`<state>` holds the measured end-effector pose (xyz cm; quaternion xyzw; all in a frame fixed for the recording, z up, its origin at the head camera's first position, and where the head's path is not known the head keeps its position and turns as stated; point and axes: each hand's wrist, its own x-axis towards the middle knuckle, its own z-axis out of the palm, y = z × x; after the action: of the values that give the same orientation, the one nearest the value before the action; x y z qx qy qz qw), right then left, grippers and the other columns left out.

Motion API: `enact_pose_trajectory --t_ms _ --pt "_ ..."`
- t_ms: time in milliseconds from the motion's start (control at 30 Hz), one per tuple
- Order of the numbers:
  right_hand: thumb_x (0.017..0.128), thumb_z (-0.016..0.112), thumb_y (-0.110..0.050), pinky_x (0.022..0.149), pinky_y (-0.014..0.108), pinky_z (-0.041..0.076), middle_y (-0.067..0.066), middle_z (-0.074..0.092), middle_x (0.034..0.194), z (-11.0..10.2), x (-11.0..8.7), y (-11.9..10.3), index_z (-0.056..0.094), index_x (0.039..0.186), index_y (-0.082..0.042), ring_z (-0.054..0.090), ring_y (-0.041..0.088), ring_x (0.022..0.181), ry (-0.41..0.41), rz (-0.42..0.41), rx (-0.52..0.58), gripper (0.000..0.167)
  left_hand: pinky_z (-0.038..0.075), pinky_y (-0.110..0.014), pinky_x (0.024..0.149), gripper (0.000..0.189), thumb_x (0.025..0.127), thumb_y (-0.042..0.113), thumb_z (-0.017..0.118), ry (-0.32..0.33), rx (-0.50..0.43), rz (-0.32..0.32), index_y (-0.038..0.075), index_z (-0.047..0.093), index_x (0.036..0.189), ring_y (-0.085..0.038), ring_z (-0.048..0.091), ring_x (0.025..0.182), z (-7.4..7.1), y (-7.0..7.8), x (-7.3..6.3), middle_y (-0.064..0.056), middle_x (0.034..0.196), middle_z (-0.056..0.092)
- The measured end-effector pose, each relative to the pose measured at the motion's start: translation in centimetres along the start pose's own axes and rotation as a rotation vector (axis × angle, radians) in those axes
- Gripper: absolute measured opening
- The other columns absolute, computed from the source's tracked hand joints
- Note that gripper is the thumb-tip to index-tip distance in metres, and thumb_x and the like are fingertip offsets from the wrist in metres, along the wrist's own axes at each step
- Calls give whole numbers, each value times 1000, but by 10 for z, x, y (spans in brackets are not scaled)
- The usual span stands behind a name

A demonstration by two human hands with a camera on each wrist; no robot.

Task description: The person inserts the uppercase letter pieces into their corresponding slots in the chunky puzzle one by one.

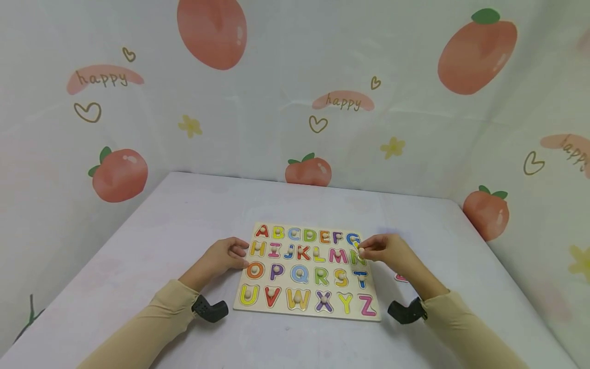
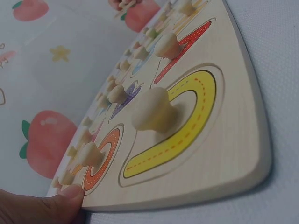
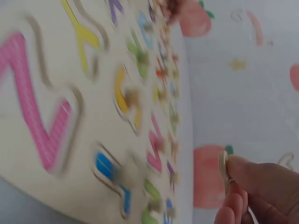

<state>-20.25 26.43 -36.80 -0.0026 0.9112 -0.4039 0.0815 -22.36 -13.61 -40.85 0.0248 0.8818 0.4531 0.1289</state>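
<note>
A wooden alphabet puzzle board lies flat on the table, most of its colored letters topped by round knobs. My left hand rests at the board's left edge with relaxed fingers; in the left wrist view its thumb touches the edge near the orange O. Over the upper right of the board, my right hand pinches a small letter piece between thumb and fingers. That piece is edge-on in the right wrist view; a bit of yellow shows in the head view. The Y and Z places show no knobs.
A pink letter piece lies on the table to the right of the board, partly hidden by the right forearm. The white-covered table meets a fruit-printed cloth backdrop at its back and sides.
</note>
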Motion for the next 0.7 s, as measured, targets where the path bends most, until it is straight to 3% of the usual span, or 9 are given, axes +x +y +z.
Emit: enact_pose_trajectory --t_ms 333,700 --pt "78 80 -16 61 21 49 0 64 75 31 -40 -6 73 90 -4 57 13 71 -69 -68 36 18 47 -28 74 49 77 5 78 -9 -10 5 -3 57 121 -16 58 81 -1 0 0 -10 97 60" --pt "74 82 -14 56 19 45 -3 63 70 53 -60 2 73 83 -8 56 7 64 -147 -154 11 14 48 -28 74 50 78 7 78 0 -8 -1 -3 57 122 -17 58 82 0 0 -1 -10 98 60"
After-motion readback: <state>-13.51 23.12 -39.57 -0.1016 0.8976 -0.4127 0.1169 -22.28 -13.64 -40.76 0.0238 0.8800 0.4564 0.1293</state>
